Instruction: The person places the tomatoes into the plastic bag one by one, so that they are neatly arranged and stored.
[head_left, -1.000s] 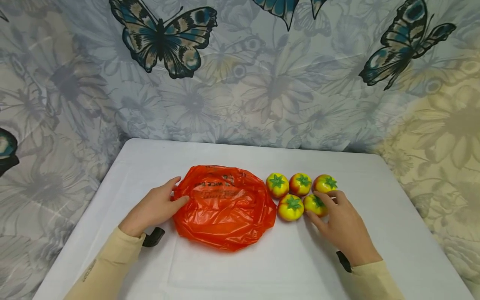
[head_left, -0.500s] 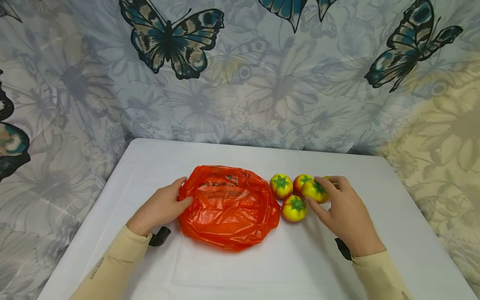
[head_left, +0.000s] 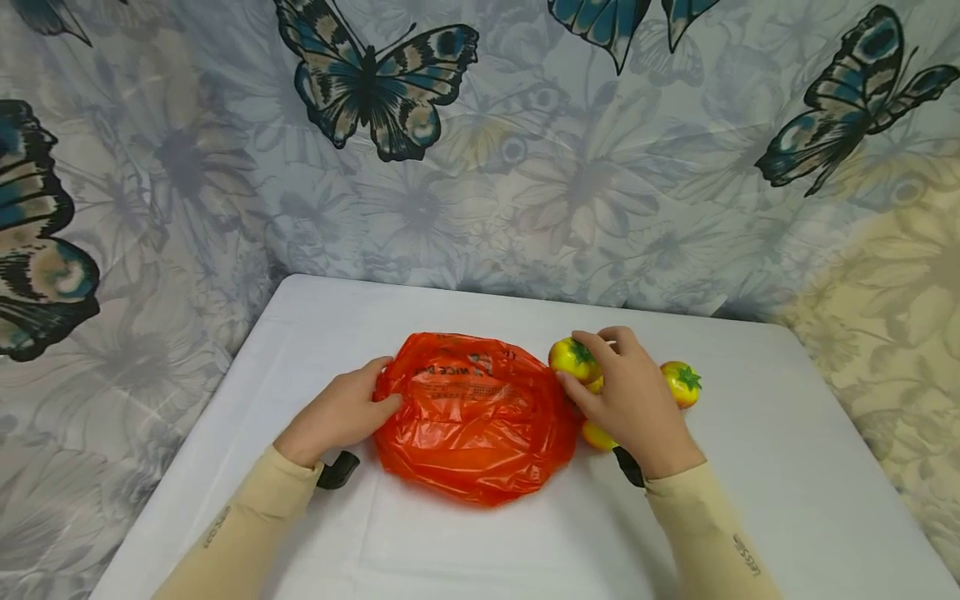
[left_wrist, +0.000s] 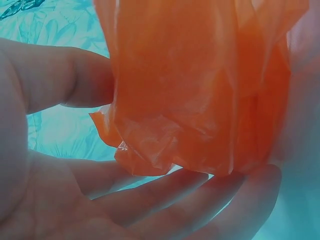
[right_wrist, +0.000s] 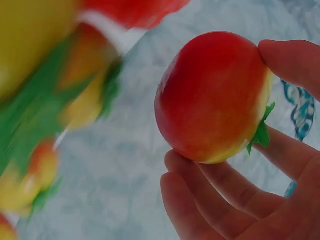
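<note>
In the head view my left hand (head_left: 337, 417) holds the left side of a crinkled red plastic bag (head_left: 476, 433). The left wrist view has the bag (left_wrist: 200, 90) between the thumb and the long fingers. My right hand (head_left: 633, 400) grips a red-and-yellow persimmon (head_left: 572, 358) with a green leafy top, just past the bag's right edge. Seen from the right wrist, this persimmon (right_wrist: 212, 97) sits between thumb and fingertips, lifted off the table. Other persimmons lie below and behind that hand, partly hidden; one persimmon (head_left: 681, 383) shows to its right.
A white-covered table (head_left: 465, 550) carries everything. Patterned cloth (head_left: 540, 192) with butterflies and flowers rises behind its back edge and on both sides. Blurred persimmons (right_wrist: 87, 100) fill the left of the right wrist view.
My right hand has picked up the front right persimmon and carried it leftward, over the others toward the bag. The left hand stays on the bag; the head view has shifted slightly.
</note>
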